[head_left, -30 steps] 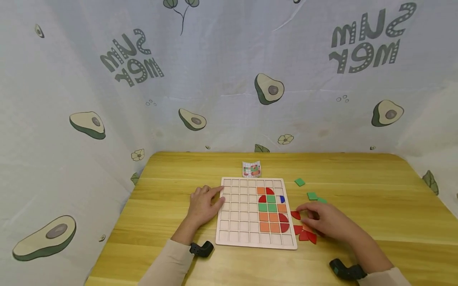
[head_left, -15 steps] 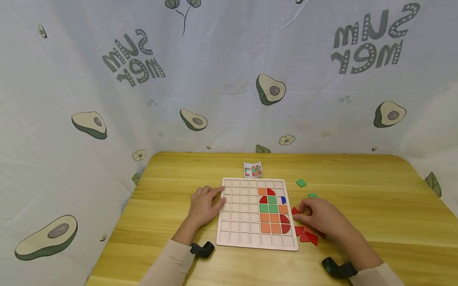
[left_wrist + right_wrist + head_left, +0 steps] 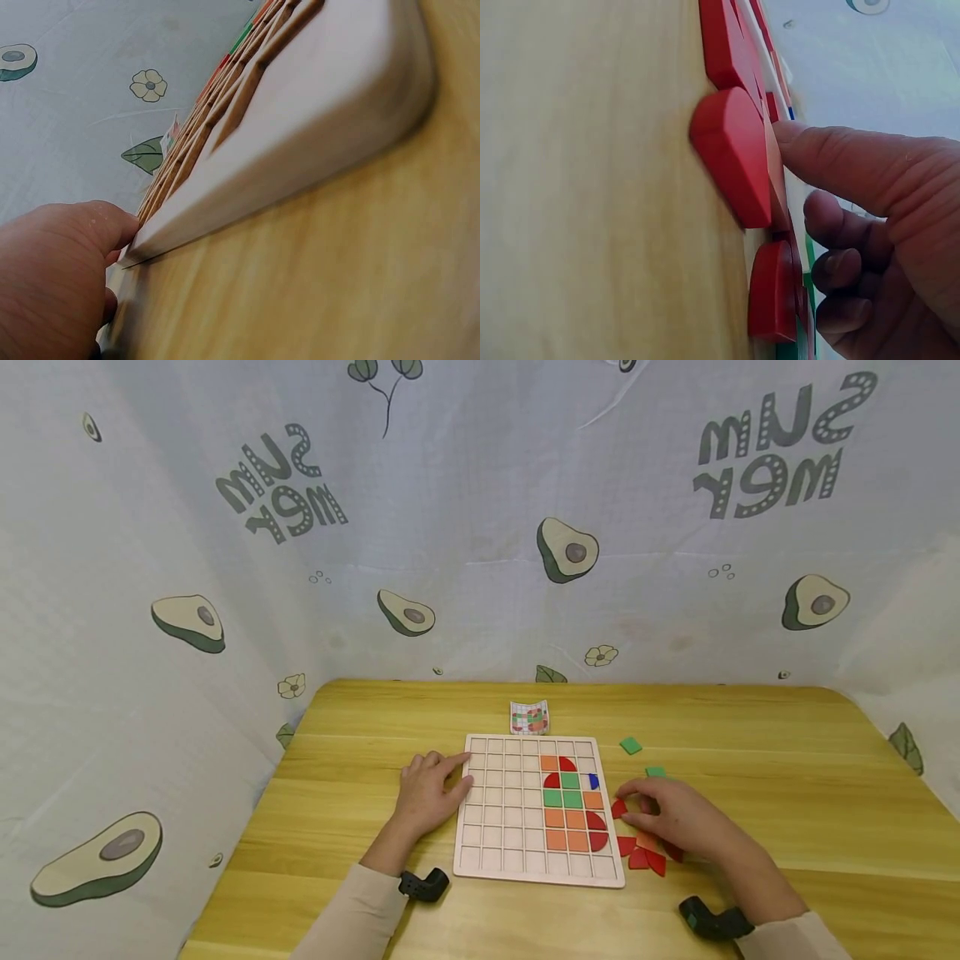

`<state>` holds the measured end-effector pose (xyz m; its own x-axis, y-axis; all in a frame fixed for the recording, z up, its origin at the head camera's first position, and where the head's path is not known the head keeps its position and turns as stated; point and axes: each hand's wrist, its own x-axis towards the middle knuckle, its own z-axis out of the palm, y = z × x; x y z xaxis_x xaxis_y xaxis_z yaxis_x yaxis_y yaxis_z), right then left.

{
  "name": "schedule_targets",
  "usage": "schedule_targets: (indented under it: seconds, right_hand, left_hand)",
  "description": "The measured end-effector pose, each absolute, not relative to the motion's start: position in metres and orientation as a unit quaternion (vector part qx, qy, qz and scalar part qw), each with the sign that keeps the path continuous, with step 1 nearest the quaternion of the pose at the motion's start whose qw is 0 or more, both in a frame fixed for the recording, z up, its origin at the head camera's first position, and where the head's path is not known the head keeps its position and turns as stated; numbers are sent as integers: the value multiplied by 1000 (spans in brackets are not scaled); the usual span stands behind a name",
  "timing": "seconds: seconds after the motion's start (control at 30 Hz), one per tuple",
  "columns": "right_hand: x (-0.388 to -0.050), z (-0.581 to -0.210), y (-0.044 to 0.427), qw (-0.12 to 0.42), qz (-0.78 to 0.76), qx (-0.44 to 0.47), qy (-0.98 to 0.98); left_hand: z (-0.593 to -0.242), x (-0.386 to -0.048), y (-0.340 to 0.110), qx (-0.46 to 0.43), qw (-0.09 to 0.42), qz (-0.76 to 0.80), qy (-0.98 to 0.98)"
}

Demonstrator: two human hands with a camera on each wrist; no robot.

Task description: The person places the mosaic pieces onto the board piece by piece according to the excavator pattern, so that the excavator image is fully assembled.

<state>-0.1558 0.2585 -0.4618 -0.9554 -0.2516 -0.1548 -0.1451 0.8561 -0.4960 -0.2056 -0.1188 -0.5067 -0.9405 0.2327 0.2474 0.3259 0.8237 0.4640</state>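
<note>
My left hand (image 3: 429,791) lies at the left edge of the pale gridded board (image 3: 491,862), its index finger and thumb touching the rim. In the left wrist view, the thumb (image 3: 82,229) meets the board's side (image 3: 292,161). Just right of the board, my right hand (image 3: 681,814) pinches a red quarter-round piece (image 3: 618,808) between index finger and thumb. The right wrist view shows the thumb (image 3: 840,154) and curled other fingers, with loose red pieces (image 3: 731,154) nearer the camera. Orange, green, red and blue pieces fill cells on the board's right side.
A small patterned card (image 3: 529,717) stands behind the board. Green squares lie to the right, one at the back (image 3: 631,745) and another (image 3: 656,772) near the right hand. Several red pieces (image 3: 638,858) and an orange one (image 3: 646,840) lie below that hand. A printed cloth hangs behind.
The red piece by the right fingertips has turned and shifted slightly. My right index finger and thumb have changed position around it. My left hand stays at the board's edge.
</note>
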Motion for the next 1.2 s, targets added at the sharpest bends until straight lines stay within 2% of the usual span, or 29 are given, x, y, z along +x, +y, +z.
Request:
schedule_targets:
  seconds: [0.5, 0.83, 1.2]
  right_hand:
    - [-158, -461, 259, 108, -232, -110, 960]
    - [-166, -447, 250, 91, -225, -128, 961]
    - [-198, -440, 200, 96, -270, -157, 945]
  left_hand:
    - [-508, -206, -120, -142, 89, -258, -951]
    - [-509, -207, -121, -143, 86, -253, -953]
    - [-510, -207, -120, -147, 86, -257, -951]
